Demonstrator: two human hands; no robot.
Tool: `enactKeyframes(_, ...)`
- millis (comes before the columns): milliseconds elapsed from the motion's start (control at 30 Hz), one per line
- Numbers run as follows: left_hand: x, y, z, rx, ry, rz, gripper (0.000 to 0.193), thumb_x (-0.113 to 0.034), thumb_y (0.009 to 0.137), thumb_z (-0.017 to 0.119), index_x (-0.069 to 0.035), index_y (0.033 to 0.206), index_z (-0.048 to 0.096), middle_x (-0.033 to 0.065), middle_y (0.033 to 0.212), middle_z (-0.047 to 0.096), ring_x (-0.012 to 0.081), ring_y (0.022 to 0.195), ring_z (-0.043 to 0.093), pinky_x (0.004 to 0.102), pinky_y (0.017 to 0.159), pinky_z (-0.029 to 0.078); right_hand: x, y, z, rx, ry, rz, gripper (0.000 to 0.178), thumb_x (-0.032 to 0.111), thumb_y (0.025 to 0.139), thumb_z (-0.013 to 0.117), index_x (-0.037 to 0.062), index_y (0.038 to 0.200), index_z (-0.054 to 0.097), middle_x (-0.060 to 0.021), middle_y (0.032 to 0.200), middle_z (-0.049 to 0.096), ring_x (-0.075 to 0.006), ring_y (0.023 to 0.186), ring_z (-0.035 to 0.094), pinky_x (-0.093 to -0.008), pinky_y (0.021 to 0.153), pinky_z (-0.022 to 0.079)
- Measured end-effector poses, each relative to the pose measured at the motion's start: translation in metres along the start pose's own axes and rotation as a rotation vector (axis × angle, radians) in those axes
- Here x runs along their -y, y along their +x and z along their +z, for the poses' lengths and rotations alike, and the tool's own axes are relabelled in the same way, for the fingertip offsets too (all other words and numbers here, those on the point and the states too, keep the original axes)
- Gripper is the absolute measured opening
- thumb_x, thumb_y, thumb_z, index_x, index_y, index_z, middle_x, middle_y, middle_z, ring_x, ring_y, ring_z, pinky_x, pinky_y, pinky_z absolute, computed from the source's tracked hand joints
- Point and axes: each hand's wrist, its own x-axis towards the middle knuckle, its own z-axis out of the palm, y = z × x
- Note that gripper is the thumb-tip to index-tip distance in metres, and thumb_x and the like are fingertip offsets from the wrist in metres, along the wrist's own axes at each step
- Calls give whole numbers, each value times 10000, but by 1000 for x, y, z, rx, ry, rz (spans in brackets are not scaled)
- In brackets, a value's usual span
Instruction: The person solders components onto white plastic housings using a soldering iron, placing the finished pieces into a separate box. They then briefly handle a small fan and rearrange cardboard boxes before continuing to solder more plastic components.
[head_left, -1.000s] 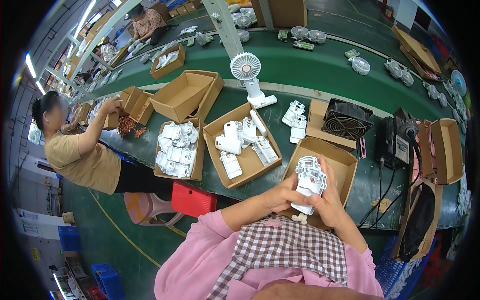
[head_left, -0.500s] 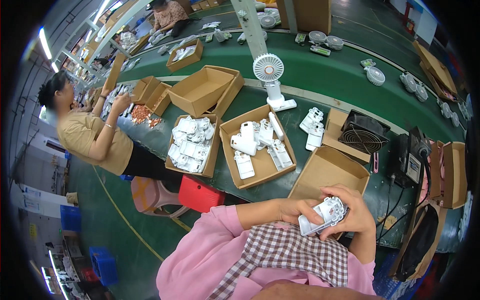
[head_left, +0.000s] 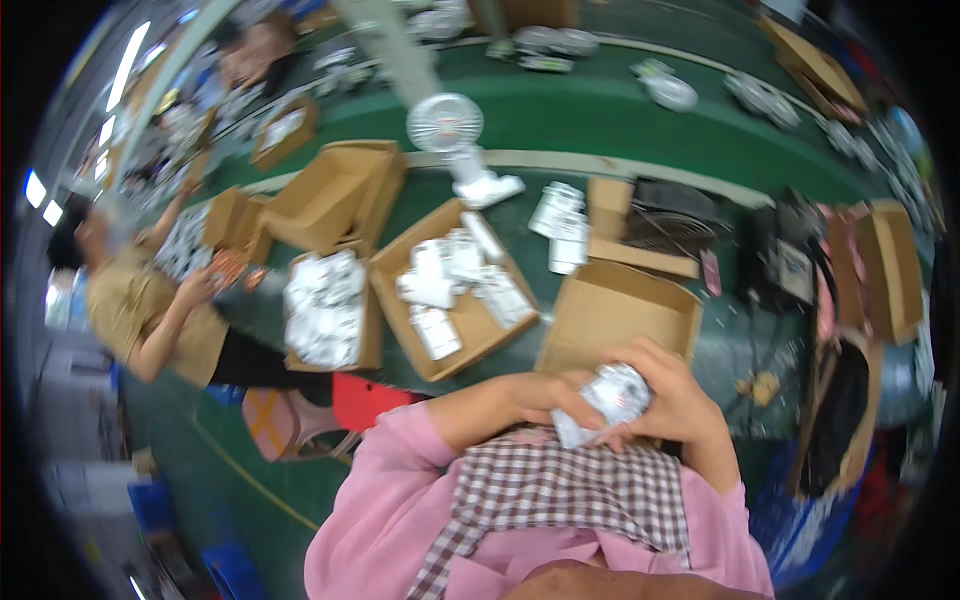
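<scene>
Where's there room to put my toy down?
Inside the nearest open box ahead of the right hand looks bare; so does some green tabletop between that box and the black machine. Crowded: the left box heaped with white parts.

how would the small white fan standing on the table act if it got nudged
The fan would probably tip rather easily, since its wide round head sits high on a narrow stem. Its small, slim build suggests it is light. The head's thin grille might crack in a fall.
</scene>
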Motion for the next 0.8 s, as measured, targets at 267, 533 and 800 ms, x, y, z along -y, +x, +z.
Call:
enactKeyframes(267, -24, -29, 7, -501, 205, 331, 707, -55, 675, 748, 13, 1295, 415, 137, 1126, 600, 235, 1045, 596, 348, 912, 461, -46, -45, -31, -1063, 485, 337, 452, 99, 874, 631, 8, 1277, 446, -50, 1026, 545, -94, 816, 552, -213, 684, 468)
enactKeyframes(533, -20, -9, 13, -669, 275, 552, 727, -45, 683, 761, -11, 1306, 389, 97, 1113, 591, 177, 998, 599, 306, 893, 461, -96, -52, -92, -1535, 192, 226, 564, 149, 852, 689, -50, 1288, 391, -96, 1014, 565, -133, 795, 589, -240, 692, 484)
enactKeyframes(800, -27, 9, 7, -674, 278, 618, 765, 49, 688, 716, -32, 1358, 355, 95, 1154, 578, 182, 1053, 586, 315, 918, 459, -129, -23, -159, -1411, -119, 354, 385, 254, 755, 764, 0, 1003, 615, -44, 793, 611, -102, 613, 560, -227, 569, 452)
